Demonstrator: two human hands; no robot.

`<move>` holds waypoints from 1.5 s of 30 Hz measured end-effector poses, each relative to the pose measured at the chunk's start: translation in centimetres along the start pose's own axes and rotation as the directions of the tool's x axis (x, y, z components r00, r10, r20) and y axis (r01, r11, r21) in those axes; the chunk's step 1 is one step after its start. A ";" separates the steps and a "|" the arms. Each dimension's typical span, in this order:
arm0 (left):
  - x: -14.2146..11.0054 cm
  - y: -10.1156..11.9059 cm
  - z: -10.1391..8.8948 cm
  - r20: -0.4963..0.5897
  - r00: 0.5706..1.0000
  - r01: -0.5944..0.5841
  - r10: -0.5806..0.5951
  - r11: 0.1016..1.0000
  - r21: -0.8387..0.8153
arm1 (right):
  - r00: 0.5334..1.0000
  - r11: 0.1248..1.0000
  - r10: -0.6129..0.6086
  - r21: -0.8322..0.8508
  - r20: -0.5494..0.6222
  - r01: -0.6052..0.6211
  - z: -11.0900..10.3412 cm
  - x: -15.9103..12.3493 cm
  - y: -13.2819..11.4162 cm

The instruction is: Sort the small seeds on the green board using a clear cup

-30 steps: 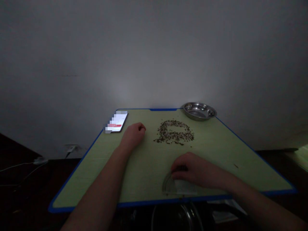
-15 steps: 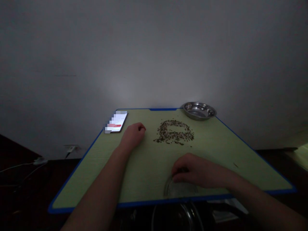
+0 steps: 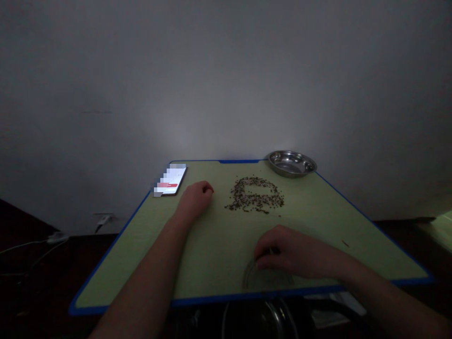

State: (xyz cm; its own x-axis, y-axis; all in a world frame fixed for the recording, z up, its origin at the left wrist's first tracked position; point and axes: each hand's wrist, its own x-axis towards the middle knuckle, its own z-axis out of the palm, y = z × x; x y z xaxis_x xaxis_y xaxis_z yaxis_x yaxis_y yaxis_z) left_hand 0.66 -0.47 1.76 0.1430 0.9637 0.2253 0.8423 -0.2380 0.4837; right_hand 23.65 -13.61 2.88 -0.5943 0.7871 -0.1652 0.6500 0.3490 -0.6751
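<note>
Small dark seeds or peppercorn-like grains (image 3: 254, 201) lie in a loose ring on the pale green table (image 3: 212, 263). Left of them my left hand (image 3: 195, 198) rests on the table, its fingers curled closed; I see nothing sticking out of it. My right hand (image 3: 286, 249) is at the near side, over a clear round dish or lid (image 3: 252, 280) by the front edge. Its thumb and fingers are bent together at the dish's far rim. What they pinch, if anything, is hidden, and the hand covers part of the dish.
A shallow steel bowl (image 3: 292, 165) stands at the far right corner. A lit phone (image 3: 173, 181) lies at the far left edge. A thin brown sliver (image 3: 345, 243) lies right of my right hand. The wall (image 3: 226, 94) rises behind the table; a dark pot-like object (image 3: 250, 320) is below the front edge.
My right hand has shifted very slightly to the right over the clear dish. My left hand stays in place, and the grains look the same.
</note>
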 end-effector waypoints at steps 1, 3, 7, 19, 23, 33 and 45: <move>0.0 0.0 0.0 -0.001 1.000 -0.001 0.001 1.000 0.002 | 1.000 1.000 -0.001 -0.004 0.001 0.001 0.0 0.0 -0.1; 0.0 0.0 0.0 0.000 1.000 0.000 0.000 1.000 0.009 | 1.000 1.000 -0.001 -0.012 0.002 0.001 0.0 0.0 -0.2; 0.1 0.0 0.0 -0.001 1.000 -0.004 0.004 1.000 0.009 | 1.000 1.000 0.015 -0.009 -0.009 -0.015 0.1 -0.1 -0.2; 0.1 -0.1 0.1 0.005 1.000 0.012 -0.012 1.000 0.028 | 0.999 0.997 0.043 0.066 -0.009 -0.042 0.3 -0.1 -0.3; 0.2 -0.4 0.3 0.002 1.000 0.003 -0.003 0.999 0.032 | 0.998 0.994 0.050 0.097 -0.037 -0.046 0.1 -0.4 -0.3; 0.1 -0.4 0.2 0.006 1.000 0.014 -0.014 1.000 0.017 | 0.951 0.991 0.132 0.063 -0.278 -0.119 -3.9 -2.3 2.4; -0.1 0.0 -0.3 0.025 0.999 0.021 -0.022 0.999 0.034 | 0.785 0.944 0.309 0.075 -0.537 -0.321 -6.7 -3.0 10.0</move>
State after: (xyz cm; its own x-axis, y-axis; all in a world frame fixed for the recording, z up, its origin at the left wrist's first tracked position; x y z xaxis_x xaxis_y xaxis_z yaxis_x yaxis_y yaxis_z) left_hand 0.52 -0.64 1.98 0.1378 0.9714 0.1934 0.8625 -0.2137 0.4588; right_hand 35.11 -9.10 1.48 -0.0112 0.9988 0.0473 0.7686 0.0388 -0.6385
